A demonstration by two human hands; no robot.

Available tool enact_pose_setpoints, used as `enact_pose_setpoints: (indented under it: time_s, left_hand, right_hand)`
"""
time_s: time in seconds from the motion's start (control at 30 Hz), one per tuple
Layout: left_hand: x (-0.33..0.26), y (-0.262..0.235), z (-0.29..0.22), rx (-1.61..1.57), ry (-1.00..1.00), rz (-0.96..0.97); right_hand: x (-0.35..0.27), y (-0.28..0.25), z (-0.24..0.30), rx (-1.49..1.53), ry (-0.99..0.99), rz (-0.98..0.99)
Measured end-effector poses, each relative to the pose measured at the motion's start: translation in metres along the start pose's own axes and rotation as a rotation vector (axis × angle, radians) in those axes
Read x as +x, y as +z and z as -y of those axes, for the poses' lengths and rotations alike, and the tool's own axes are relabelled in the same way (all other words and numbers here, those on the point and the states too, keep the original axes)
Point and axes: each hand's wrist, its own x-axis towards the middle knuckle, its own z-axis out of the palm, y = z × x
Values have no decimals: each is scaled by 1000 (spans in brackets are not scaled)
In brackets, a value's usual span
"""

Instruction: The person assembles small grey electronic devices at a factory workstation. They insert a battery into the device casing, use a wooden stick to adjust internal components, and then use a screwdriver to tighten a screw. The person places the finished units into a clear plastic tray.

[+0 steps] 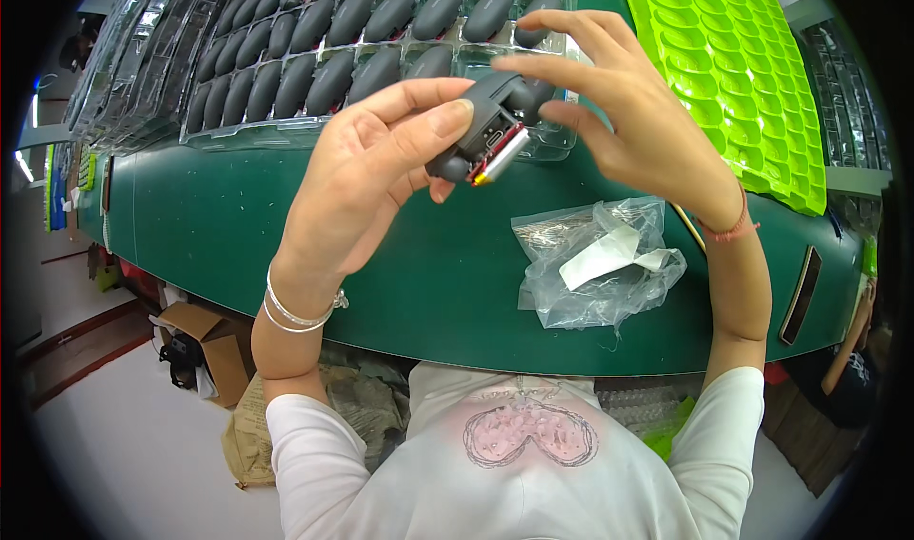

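Near the upper middle of the frame, your left hand (pixel 367 173) has its grip closed around a dark grey housing (pixel 486 121), thumb and fingertips pinching its near side so it sits just above the tabletop (pixel 314 245). The housing is matt, rounded plastic, and a slim silvery cylinder with a red and yellow tip (pixel 500 156) lies along its lower edge. Your right hand (pixel 633 121) has a looser grip: the fingers are spread and curved, with the thumb and one fingertip meeting the far end of the same housing, though how firmly they press is hard to judge from this angle.

Behind your hands, a clear moulded tray (pixel 238 135) stretches across the upper left of the frame, glossy and ribbed, its pockets filled with rows of smooth grey oval shells (pixel 328 78). At upper right lies a bright green tray (pixel 752 73), also moulded plastic, with a repeated pattern of shallow pockets. Right of centre, a crumpled clear plastic bag (pixel 600 264) rests on the tabletop with a white paper strip (pixel 609 254) inside it.

The tabletop is a flat, dark green surface with a curved near edge. Below it at lower left you see a pale floor, an open cardboard box (pixel 209 345) and a tan sack (pixel 252 435) beside your white sleeve.
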Motion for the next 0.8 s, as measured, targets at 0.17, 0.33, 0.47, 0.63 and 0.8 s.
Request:
enact_pose_setpoints:
  time_s: [0.17, 0.33, 0.47, 0.63, 0.8]
  left_hand:
    - [-6, 8, 5, 20, 37, -43]
    - [-8, 17, 10, 145, 205, -79]
    - [-10, 17, 6, 111, 157, -75]
    - [-13, 19, 9, 78, 228, -78]
    - [-14, 19, 12, 198, 341, -93]
  right_hand:
    - [-2, -21, 24, 686, 129, 147]
    - [-7, -11, 31, 742, 225, 35]
    - [-8, -14, 36, 821, 296, 35]
    - [-8, -12, 36, 827, 279, 12]
    - [-8, -14, 38, 771, 258, -11]
